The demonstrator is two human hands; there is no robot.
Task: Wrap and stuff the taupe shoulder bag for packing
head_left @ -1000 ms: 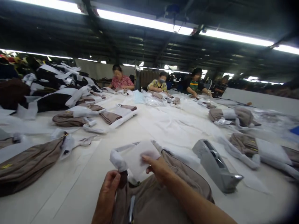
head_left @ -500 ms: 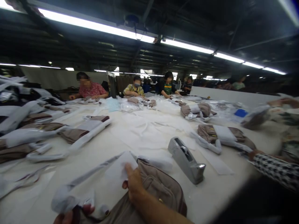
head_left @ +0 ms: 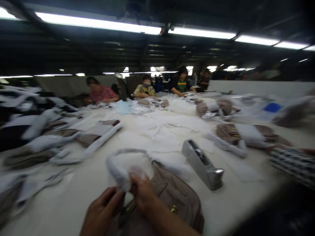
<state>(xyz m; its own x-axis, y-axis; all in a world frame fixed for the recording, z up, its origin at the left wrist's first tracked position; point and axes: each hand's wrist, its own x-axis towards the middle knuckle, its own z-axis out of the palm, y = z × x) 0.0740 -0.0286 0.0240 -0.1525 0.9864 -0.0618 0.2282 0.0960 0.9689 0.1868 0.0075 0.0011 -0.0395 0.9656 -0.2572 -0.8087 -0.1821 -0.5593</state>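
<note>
A worker's left hand [head_left: 104,208] and right hand [head_left: 145,193] pinch a white-wrapped strap [head_left: 115,168] between them, apparently to steady it, while the brown bag [head_left: 180,191] lies at three o'clock, partly behind the right forearm, probably to leave the strap within reach. A gray tape dispenser [head_left: 201,165] sits at two o'clock, seemingly handy. The bag's gold badge [head_left: 174,209] is too blurred to read; no brand is legible.

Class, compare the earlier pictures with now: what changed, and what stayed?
The right hand has moved in close beside the left hand, at the wrapped strap. The white sheet no longer shows spread flat. The tape dispenser stays beside the bag.
</note>
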